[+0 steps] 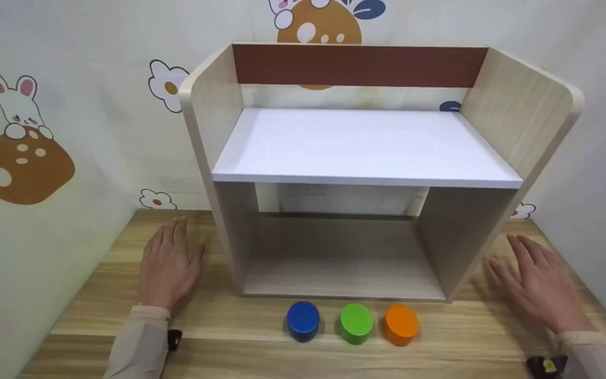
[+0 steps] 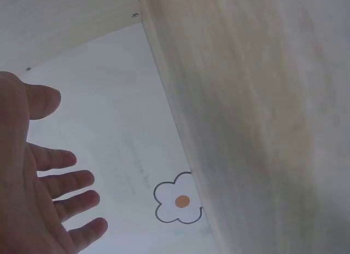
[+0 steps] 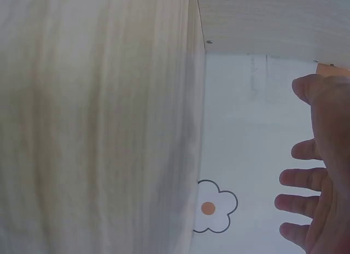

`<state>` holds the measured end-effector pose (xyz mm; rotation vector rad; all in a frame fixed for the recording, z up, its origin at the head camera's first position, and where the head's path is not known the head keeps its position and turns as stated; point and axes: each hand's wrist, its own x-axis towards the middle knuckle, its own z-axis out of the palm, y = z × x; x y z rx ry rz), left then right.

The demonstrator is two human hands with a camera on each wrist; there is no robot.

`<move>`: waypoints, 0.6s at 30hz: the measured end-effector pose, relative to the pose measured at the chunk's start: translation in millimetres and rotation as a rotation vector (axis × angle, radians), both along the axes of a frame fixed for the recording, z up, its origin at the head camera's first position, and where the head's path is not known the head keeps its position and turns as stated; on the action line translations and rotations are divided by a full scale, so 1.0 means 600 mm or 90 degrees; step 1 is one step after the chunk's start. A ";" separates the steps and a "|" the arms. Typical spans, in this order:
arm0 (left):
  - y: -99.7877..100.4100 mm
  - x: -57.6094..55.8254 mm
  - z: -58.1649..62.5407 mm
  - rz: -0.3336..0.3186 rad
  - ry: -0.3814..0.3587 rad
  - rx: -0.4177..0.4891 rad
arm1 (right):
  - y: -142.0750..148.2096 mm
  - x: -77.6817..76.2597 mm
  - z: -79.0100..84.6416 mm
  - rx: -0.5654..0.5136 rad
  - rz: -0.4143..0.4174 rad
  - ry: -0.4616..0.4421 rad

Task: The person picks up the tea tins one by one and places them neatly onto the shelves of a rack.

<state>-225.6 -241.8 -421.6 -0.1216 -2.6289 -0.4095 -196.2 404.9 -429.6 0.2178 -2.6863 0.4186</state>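
Wood-grain tabletop (image 1: 229, 337) bore a shelf (image 1: 369, 147) and three cylinders

Left hand (image 1: 169, 266) and right hand (image 1: 539, 281) lay well apart, fingers loosely extended, holding nothing, flanking the shelf, perhaps so its front stood unobstructed. Blue cylinder (image 1: 303, 320), green cylinder (image 1: 356, 322) and orange cylinder (image 1: 401, 324) stood in a row just before its base, gaps likely leaving each easy to grasp singly.
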 end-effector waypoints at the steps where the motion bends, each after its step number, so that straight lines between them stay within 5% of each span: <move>1: 0.000 0.000 0.000 -0.001 0.002 0.000 | 0.000 0.000 0.000 -0.002 0.000 -0.003; 18: 0.010 0.004 0.011 0.003 0.017 0.021 | -0.004 0.002 0.009 -0.014 -0.017 -0.031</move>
